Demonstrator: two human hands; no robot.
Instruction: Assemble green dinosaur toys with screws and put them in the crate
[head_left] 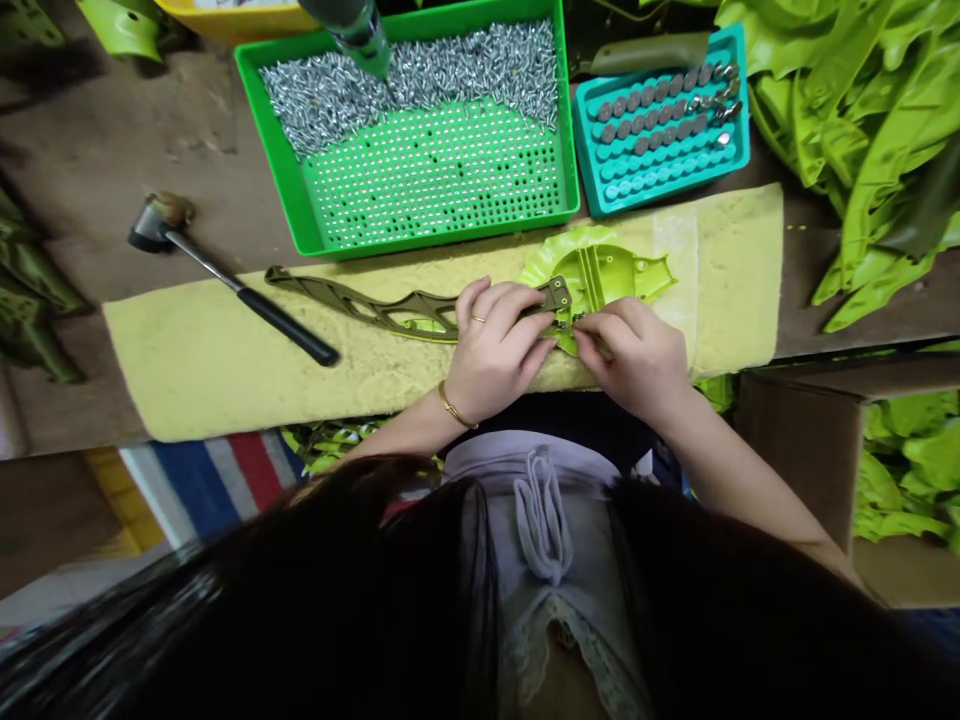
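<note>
On the yellow padded mat (187, 370) lies a lime-green plastic shell (619, 275), its ribbed inside facing up. A long olive-green frame piece (360, 302) with cut-outs stretches left from it, its right end with small holes lying over the shell. My left hand (499, 345) is curled over that right end, fingers bent round it and their tips near the shell's middle. Close beside them, my right hand (634, 350) is pinched at the shell's lower part; whatever is between its fingertips is too small to name.
Behind the mat stand a green tray (442, 235) of metal screws and a teal tray (664, 190) of small round parts. A hammer (247, 295) lies at the left. Lime-green parts (862, 130) pile up at the right, above a cardboard box (802, 430).
</note>
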